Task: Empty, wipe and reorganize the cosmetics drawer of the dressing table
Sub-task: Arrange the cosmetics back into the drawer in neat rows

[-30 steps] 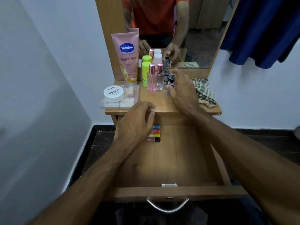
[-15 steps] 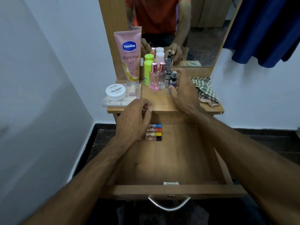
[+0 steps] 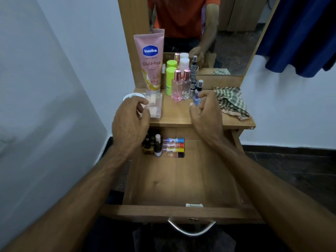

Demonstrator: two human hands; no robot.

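Observation:
The drawer [image 3: 181, 179] of the dressing table stands pulled out. At its back left stand nail polish bottles [image 3: 154, 145], with several coloured lip balm tubes [image 3: 174, 147] lying beside them. My left hand [image 3: 130, 122] hovers over the clear plastic box [image 3: 156, 107] on the tabletop, fingers loosely curled; whether it touches the box is unclear. My right hand [image 3: 206, 117] pinches a small blue spray bottle [image 3: 197, 100] just in front of the other bottles. A checked cloth [image 3: 231, 101] lies crumpled at the tabletop's right end.
On the tabletop stand a pink Vaseline tube [image 3: 151, 60], a green stick [image 3: 170, 79], two pink-capped perfume bottles [image 3: 181, 86] and small grey-capped sprays [image 3: 193, 83] before the mirror. A white jar [image 3: 133, 96] sits by the clear box. Blue fabric [image 3: 300, 33] hangs at right.
My left hand rose from the back of the drawer to the clear box, uncovering the nail polish bottles. My right hand drew the small blue spray bottle forward from the group.

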